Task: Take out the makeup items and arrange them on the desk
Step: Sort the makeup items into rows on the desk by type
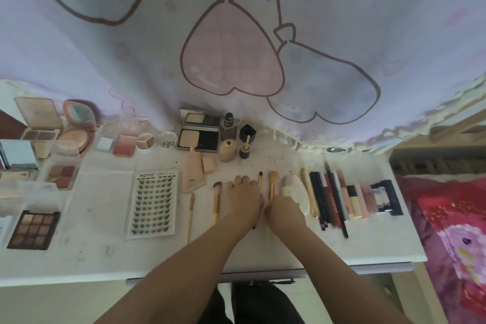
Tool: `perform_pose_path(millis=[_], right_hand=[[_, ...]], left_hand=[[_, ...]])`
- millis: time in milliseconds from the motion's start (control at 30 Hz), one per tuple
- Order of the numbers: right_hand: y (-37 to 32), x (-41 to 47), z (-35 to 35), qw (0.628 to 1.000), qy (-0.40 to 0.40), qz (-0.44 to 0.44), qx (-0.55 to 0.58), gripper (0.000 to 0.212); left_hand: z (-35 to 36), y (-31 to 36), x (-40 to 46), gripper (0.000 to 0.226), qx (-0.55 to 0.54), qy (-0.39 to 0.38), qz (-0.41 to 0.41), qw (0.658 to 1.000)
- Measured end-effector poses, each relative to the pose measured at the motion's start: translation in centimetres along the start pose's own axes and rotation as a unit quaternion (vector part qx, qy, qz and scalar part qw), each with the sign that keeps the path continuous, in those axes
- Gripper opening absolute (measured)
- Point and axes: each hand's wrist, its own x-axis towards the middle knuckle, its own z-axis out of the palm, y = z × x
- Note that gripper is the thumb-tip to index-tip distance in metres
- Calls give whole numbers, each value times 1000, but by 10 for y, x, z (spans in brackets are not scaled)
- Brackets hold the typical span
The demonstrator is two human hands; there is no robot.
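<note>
Makeup items lie in rows on the white desk (263, 252). My left hand (243, 201) rests flat on the desk with straight fingers, between a gold-handled brush (217, 201) and a thin dark-tipped brush (260, 179) whose handle runs along its thumb side. Beside it, my right hand (284, 209) is curled over the handle of a tan-bristled gold brush (272, 183); the bristles stick out beyond the knuckles. A slim brush (190, 216) lies further left. A white puff (295, 189) touches the right hand's far side.
Pencils and tubes (339, 197) lie side by side at the right. A lash tray (152, 205), eyeshadow palette (34, 229), compacts (198, 137), blushes and small bottles (228, 150) fill the left and back. A patterned cloth (236, 47) hangs behind.
</note>
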Motion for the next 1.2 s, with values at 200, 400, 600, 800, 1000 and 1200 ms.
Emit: perform_pose_path(millis=[200,400,600,800,1000,1200], right_hand=[[-20,-1,1,997,4,-3,78,24],[-63,-10,18,994,-1,-19,108,19],[-76,-21,24,993,9,-39,112,30],[-23,-17,-12,986,100,-15,132,30],[58,16,-56,993,88,-13,74,22],[68,28,-53,993,73,-59,76,30]], left_hand=[[6,-33,-23,29,17,0,-10,1000],[11,-72,-50,31,39,1,-6,999],[12,-86,-54,26,60,14,1,998],[-6,-48,-51,33,13,66,50,996],[-5,49,-12,39,-130,-22,-11,991],[2,79,11,39,-162,-52,-129,977]])
